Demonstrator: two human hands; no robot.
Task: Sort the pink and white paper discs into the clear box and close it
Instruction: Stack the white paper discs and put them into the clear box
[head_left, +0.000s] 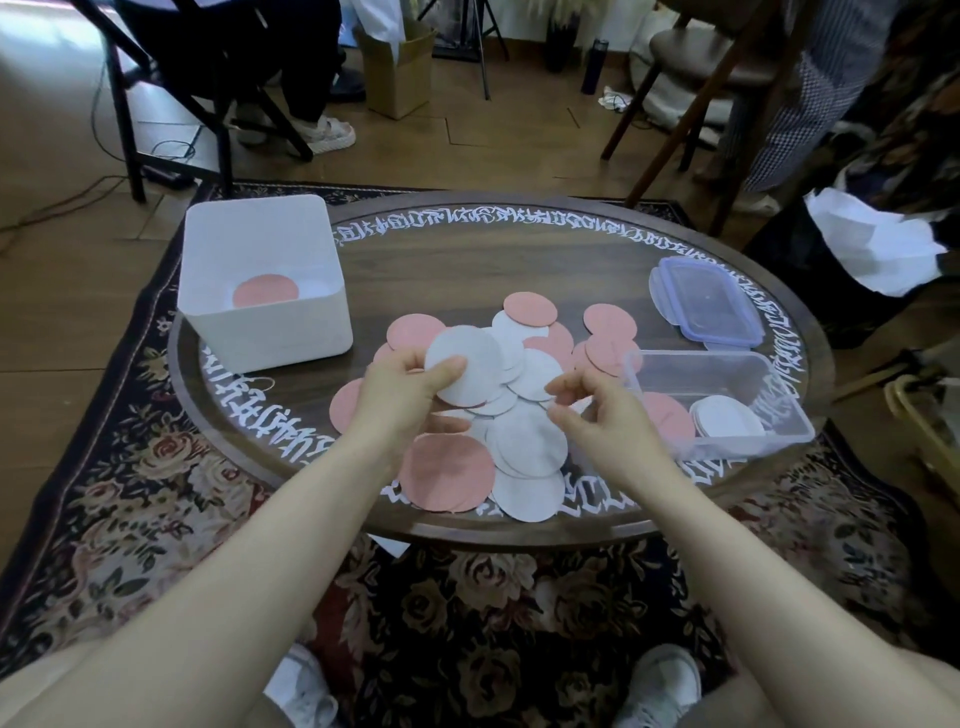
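Item: pile (498, 415) of pink and white discs, mid-table (467, 260). I held a white disc (467, 371) over the pile, left hand (410, 389) pinched on it. Right hand (597, 410), right of the pile: fingers curled, empty. Clear box (722, 400) right of the pile, discs inside. Lid (704, 299) behind the box. White bin (265, 280) left of the pile.
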